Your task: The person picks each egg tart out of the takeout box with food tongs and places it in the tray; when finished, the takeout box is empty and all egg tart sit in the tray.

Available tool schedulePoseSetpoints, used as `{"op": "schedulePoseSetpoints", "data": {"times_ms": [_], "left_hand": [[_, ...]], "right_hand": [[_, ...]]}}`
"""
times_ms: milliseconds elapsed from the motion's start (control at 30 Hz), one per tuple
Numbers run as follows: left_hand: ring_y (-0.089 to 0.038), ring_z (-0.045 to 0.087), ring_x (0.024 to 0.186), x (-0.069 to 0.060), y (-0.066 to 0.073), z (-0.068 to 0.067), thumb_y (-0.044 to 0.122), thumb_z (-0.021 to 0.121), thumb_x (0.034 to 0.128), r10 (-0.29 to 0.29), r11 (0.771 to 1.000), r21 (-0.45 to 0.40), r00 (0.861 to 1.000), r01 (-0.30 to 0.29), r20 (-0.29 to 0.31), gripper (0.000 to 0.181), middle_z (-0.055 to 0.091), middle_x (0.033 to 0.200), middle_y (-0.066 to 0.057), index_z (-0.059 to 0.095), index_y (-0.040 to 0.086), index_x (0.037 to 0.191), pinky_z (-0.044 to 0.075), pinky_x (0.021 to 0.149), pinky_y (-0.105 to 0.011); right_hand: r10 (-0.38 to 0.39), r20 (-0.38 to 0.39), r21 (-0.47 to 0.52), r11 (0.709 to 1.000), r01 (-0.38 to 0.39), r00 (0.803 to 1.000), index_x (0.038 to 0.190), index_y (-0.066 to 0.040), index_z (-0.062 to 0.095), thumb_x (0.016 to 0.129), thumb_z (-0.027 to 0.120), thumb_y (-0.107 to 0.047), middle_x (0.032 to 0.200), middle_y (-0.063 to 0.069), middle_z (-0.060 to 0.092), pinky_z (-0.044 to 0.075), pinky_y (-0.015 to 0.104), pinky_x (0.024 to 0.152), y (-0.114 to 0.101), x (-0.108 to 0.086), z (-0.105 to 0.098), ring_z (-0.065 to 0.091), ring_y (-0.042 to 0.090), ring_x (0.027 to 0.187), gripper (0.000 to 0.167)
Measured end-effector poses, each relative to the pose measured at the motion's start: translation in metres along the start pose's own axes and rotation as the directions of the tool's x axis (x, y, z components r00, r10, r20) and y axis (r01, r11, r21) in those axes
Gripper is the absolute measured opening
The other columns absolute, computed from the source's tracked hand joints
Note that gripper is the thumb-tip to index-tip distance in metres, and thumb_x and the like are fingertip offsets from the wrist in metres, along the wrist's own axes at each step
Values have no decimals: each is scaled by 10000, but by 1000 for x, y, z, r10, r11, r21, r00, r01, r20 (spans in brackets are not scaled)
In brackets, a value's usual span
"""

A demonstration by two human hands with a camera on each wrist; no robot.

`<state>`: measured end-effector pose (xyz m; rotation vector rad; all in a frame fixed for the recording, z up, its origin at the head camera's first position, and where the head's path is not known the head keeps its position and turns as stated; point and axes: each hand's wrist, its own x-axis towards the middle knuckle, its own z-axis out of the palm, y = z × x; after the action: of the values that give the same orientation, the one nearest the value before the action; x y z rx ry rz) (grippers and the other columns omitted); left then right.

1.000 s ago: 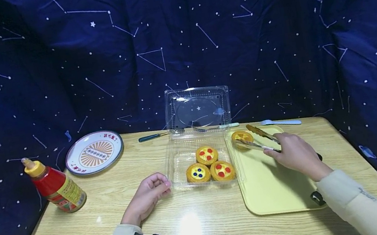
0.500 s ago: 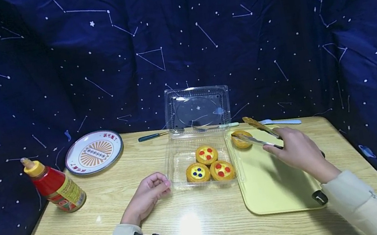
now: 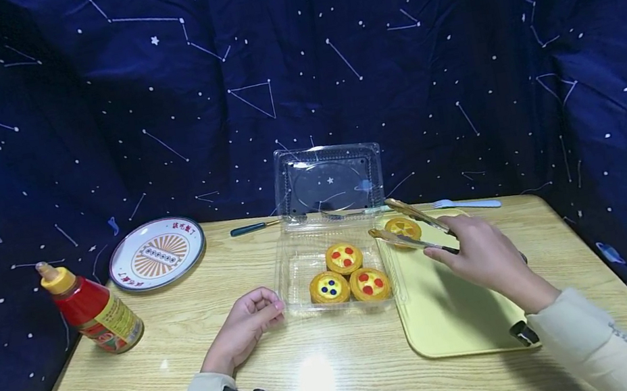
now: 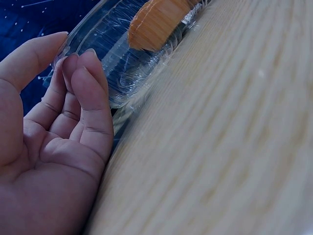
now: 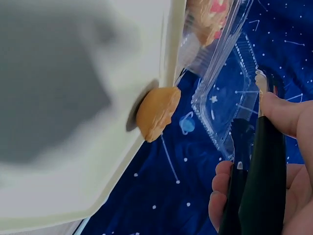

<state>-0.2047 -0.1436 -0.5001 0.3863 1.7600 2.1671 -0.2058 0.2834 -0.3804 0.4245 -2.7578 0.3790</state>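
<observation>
My right hand [image 3: 486,257] grips a pair of tongs [image 3: 419,216] with dark handles, its arms spread apart. The tongs reach around and above an egg tart [image 3: 403,227] at the far left corner of the yellow tray [image 3: 453,324]; in the right wrist view this tart [image 5: 157,113] rests on the tray. A clear plastic clamshell box [image 3: 301,257] stands open beside the tray. Inside it sit a blue-dotted tart [image 3: 329,287] and two red-dotted tarts, one behind [image 3: 344,257] and one in front [image 3: 370,283]. My left hand [image 3: 248,325] pinches the box's front left rim between thumb and fingers.
A patterned plate [image 3: 157,254] lies at the back left, with a red squeeze bottle [image 3: 94,309] in front of it. Behind the box are a dark-handled utensil [image 3: 248,229] and a pale green handle [image 3: 380,209]. A light blue fork [image 3: 469,203] lies behind the tray.
The tongs have shifted left with my right hand. The egg tart, tipped up half a second ago, lies flat again on the tray. My left hand has stayed at the box.
</observation>
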Motion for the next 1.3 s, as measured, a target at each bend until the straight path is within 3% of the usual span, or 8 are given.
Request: {"op": "schedulePoseSetpoints", "data": {"times_ms": [367, 667, 1067, 1300], "left_hand": [[-167, 599, 863, 1, 0, 1, 92, 637, 964, -11, 1000, -10, 1000, 11, -15, 96, 590, 920, -56, 580, 14, 970, 540, 834, -321], [-155, 586, 860, 1, 2, 3, 30, 587, 974, 0, 1000, -20, 1000, 0, -12, 16, 583, 917, -51, 582, 15, 969, 541, 854, -335], [-152, 585, 857, 1, 2, 3, 1, 581, 966, 2, 1000, -23, 1000, -3, -9, 41, 582, 916, -49, 593, 39, 955, 543, 854, -328], [-158, 590, 856, 1, 1, 1, 51, 620, 960, 5, 1000, -20, 1000, -5, -7, 60, 585, 916, -52, 579, 9, 974, 544, 837, -318]], "right_hand": [[-43, 43, 34, 999, 41, 998, 1275, -45, 629, 841, 778, -419, 1205, 171, 660, 495, 583, 857, -20, 2, 9, 607, 393, 1091, 592], [-78, 87, 26, 997, 76, 993, 1243, -71, 660, 828, 786, -436, 1116, 111, 697, 531, 526, 748, -37, 7, 22, 652, 324, 993, 566], [-112, 144, 2, 994, 113, 983, 1247, -39, 649, 833, 780, -441, 1179, 136, 675, 531, 538, 826, -47, 12, 32, 635, 352, 1056, 591], [-136, 146, -27, 990, 141, 980, 1141, -63, 676, 816, 801, -425, 1026, 96, 690, 543, 504, 704, -49, 14, 36, 654, 308, 919, 503]]}}
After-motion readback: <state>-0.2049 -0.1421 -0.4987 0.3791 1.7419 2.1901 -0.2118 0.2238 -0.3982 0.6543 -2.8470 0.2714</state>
